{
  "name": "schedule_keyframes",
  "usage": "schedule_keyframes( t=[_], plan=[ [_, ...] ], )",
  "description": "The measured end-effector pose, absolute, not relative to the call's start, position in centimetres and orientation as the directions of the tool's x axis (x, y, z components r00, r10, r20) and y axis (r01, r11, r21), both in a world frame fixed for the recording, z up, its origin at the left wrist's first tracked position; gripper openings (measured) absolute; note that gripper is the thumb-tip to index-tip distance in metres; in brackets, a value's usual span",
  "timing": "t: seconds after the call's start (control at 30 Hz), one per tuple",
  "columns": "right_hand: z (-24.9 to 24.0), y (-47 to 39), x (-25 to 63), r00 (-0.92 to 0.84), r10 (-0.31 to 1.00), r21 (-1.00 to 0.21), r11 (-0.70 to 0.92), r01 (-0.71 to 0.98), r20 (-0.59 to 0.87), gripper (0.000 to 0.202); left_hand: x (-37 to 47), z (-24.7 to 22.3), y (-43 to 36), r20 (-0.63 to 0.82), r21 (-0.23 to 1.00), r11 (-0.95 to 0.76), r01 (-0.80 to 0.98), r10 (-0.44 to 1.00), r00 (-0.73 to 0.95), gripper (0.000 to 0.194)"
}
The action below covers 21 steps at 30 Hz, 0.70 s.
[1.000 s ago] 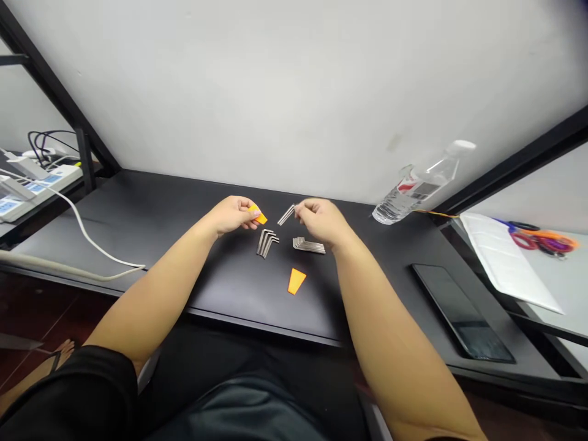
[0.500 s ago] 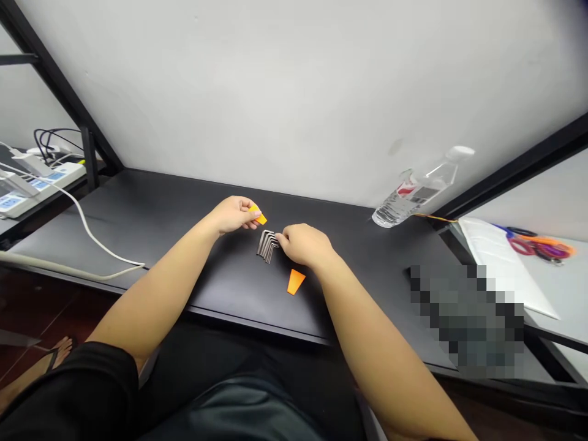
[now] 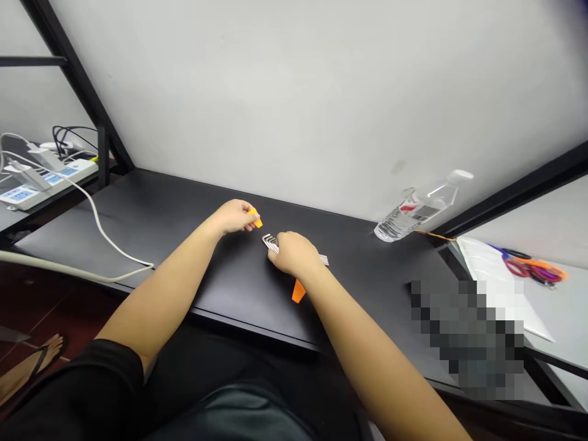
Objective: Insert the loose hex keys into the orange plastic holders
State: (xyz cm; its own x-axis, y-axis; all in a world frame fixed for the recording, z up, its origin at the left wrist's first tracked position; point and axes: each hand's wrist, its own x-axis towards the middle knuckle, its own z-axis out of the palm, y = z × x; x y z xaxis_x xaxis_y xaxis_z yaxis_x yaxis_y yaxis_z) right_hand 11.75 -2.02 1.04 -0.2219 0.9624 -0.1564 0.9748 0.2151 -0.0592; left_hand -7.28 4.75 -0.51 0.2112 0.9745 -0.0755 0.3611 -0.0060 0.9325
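Note:
My left hand (image 3: 237, 217) pinches a small orange plastic piece (image 3: 255, 218) between thumb and fingers, just above the black tabletop (image 3: 220, 275). To its right, my right hand (image 3: 294, 252) is closed around a bundle of several silver hex keys (image 3: 269, 241). Their short bent ends stick out at the left of the hand, and the long straight ends show past its right side. The middle of the bundle is hidden by the fingers. A second orange piece (image 3: 298, 292), wedge-shaped, lies on the table below my right wrist and is partly covered by it.
A clear water bottle (image 3: 418, 211) stands at the back right by the wall. White cables (image 3: 98, 223) run from a power strip (image 3: 50, 184) at the left. On the right are scissors (image 3: 535, 267), a white packet (image 3: 500, 288) and a pixelated dark object (image 3: 468, 331).
My right hand has closed around the hex keys, which have turned from pointing toward me to pointing rightward. The left hand still holds its orange piece. The view has shifted slightly.

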Motion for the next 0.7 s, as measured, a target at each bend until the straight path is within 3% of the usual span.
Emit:
schedule_keyframes(
  t=[0.23, 0.37, 0.47, 0.7],
  plan=[
    [0.9, -1.7, 13.5, -0.325, 0.932, -0.029, 0.325, 0.945, -0.16, 0.027, -7.9, -1.3, 5.1, -0.183, 0.895, 0.032, 0.444, 0.936, 0.301, 0.016],
    [1.5, -1.5, 13.9, -0.415, 0.896, 0.017, 0.423, 0.906, -0.158, 0.032, -7.7, -0.6, 4.2, -0.306, 0.857, -0.001, 0.516, 0.804, 0.509, 0.021],
    [2.0, -1.0, 15.3, -0.465, 0.88, -0.052, 0.462, 0.885, -0.095, 0.032, -7.4, -0.3, 3.4, -0.368, 0.794, -0.08, 0.603, 0.727, 0.58, 0.031],
    [4.1, -4.1, 22.4, -0.401, 0.908, -0.331, 0.419, 0.845, 0.123, 0.019, -7.1, 0.5, 2.3, -0.253, 0.603, -0.253, 0.757, 0.839, 0.481, 0.044]
  ],
)
